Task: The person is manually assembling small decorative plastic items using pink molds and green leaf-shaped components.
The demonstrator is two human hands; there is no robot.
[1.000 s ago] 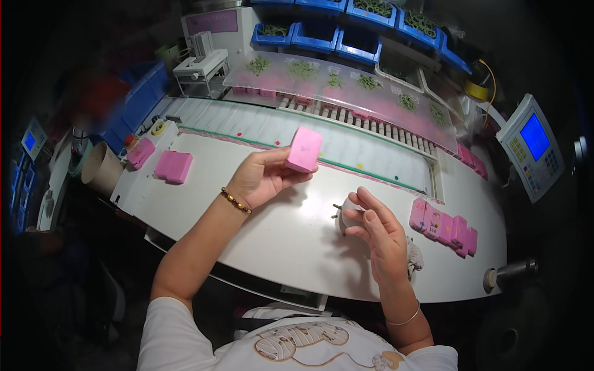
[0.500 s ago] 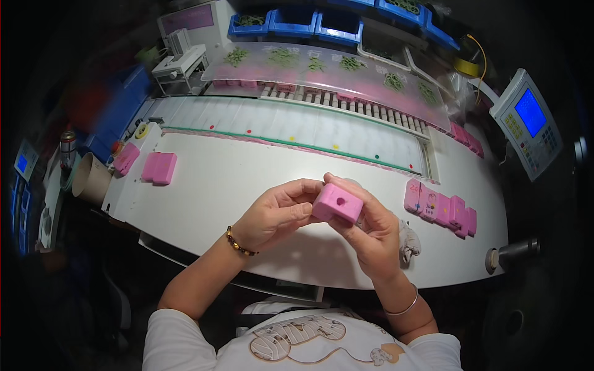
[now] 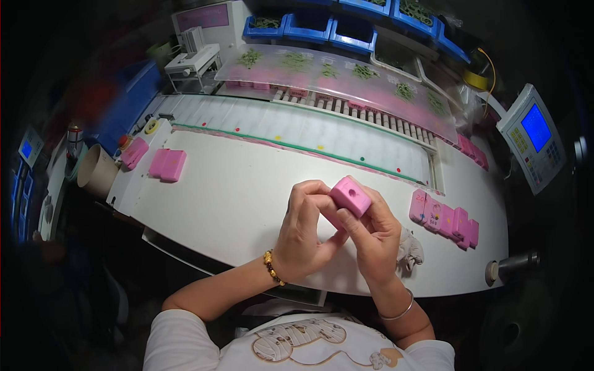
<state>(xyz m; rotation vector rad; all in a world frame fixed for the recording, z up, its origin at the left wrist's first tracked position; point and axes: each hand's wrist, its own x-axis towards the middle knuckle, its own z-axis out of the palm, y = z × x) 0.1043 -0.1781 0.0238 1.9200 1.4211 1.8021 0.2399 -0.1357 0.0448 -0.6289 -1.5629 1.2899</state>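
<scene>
A pink block-shaped rubber mold [image 3: 351,198] with a dark round hole in its end is held above the front part of the white table [image 3: 229,204]. My right hand [image 3: 378,240] grips it from the right, thumb on the near side. My left hand [image 3: 304,238] is closed against the mold's left side, its fingers bent and touching it. The fingertips behind the mold are hidden. A crumpled grey-white cloth [image 3: 409,250] lies just beside my right hand.
Pink molds [image 3: 450,221] stand in a row at right; another pair [image 3: 167,165] sits at left. Beyond are a long white strip [image 3: 297,133] with coloured dots, rollers [image 3: 371,114] and blue bins [image 3: 352,34]. A control panel [image 3: 533,133] rises at right, a brown cup [image 3: 98,168] at left.
Both hands have shifted slightly right with the mold, which has turned and tilted. My left hand's fingers have bent more and its wrist has rotated. The whole view has shifted a little.
</scene>
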